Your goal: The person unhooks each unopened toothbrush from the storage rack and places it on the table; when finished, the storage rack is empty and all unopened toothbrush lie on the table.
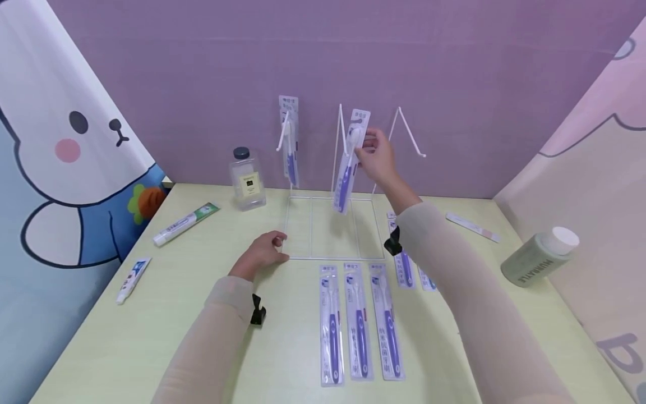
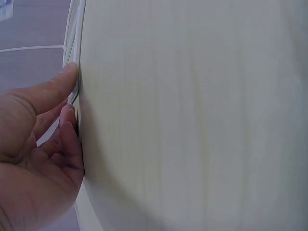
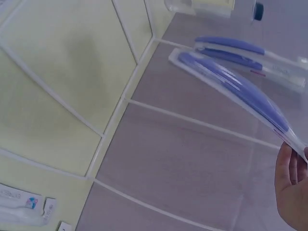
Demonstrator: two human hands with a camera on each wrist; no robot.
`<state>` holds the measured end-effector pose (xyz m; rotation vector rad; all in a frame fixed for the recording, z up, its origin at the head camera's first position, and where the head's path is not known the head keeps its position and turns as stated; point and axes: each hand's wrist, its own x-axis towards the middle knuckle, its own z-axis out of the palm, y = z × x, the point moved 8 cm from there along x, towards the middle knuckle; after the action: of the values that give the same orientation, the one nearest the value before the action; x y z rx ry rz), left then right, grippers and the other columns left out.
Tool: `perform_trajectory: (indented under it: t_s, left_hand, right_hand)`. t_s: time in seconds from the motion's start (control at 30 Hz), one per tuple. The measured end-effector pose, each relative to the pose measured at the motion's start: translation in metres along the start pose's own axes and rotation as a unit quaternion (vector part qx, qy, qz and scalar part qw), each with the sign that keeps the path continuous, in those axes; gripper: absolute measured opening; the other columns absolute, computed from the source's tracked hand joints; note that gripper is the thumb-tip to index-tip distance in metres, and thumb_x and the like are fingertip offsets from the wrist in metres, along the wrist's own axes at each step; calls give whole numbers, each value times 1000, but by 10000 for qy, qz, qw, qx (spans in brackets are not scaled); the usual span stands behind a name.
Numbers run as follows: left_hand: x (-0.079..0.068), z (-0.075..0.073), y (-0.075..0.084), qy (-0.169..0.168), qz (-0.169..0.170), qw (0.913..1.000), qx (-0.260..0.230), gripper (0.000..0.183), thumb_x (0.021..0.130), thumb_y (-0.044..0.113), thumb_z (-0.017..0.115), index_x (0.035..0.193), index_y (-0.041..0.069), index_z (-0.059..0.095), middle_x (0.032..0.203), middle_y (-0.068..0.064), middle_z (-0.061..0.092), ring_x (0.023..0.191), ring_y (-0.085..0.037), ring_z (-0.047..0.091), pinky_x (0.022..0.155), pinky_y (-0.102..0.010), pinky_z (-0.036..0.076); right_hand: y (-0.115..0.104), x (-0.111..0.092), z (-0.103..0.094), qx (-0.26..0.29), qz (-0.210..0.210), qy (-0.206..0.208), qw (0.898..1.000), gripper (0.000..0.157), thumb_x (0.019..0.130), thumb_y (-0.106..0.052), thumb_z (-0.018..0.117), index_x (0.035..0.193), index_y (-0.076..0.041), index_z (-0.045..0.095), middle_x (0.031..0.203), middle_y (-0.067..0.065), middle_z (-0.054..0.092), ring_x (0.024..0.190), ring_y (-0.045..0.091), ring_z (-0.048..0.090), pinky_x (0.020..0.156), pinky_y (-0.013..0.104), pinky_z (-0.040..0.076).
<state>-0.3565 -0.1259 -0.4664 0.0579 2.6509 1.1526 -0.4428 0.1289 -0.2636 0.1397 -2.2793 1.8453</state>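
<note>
My right hand (image 1: 377, 157) pinches a packaged purple toothbrush (image 1: 345, 182) by the edge of its upper half, beside the middle hook of a white wire rack (image 1: 333, 259). Whether the package hangs on that hook, I cannot tell. Another packaged toothbrush (image 1: 290, 140) hangs on the rack's left hook. The right hook (image 1: 411, 132) carries nothing. At the rack's front left corner, my left hand (image 1: 262, 252) holds the base wire between thumb and curled fingers, as the left wrist view shows. The right wrist view shows the held toothbrush (image 3: 236, 91) slanting before the hanging one (image 3: 231, 45).
Three packaged toothbrushes (image 1: 359, 331) lie in front of the rack, with more (image 1: 404, 266) partly under the right arm. Toothpaste tubes (image 1: 185, 224) and a clear bottle (image 1: 247, 182) stand left. A green bottle (image 1: 537, 258) and a thin packet (image 1: 472, 226) lie right.
</note>
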Motion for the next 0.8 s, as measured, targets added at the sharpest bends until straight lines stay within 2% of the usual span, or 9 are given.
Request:
perform_trajectory:
  t_s: [0.13,0.4,0.57,0.8]
  left_hand:
    - [-1,0,1,-24,-44,10000,-37,54,74,9,72,123,7,50,105,-6,50,95,-22,46,88,-38,36]
    - [1,0,0,-22,-13,10000,-13,53,74,9,73,122,7,50,104,-6,50,94,-22,46,87,-38,36]
    - [0,0,0,-33,-17,10000,8,53,75,10,72,123,7,50,104,-6,50,95,-23,46,88,-38,36]
    - [-1,-1,0,-61,-94,9999,21,53,76,11,72,123,8,49,106,-6,49,96,-22,46,89,-38,36]
  right_hand:
    - [8,-21,3,162,181,-278,9993,55,81,9,56,130,-9,38,106,11,56,86,24,58,65,31,52]
    - [35,-68,23,333,463,-820,9950,63,79,12,57,133,-7,30,104,17,55,76,31,60,61,37,53]
    - [55,-93,40,470,784,-1144,9892,67,78,14,56,133,-9,26,103,17,53,73,33,60,60,39,53]
    - [77,-126,64,375,1155,-1637,9790,67,78,15,56,132,-10,26,104,19,50,71,31,59,58,41,53]
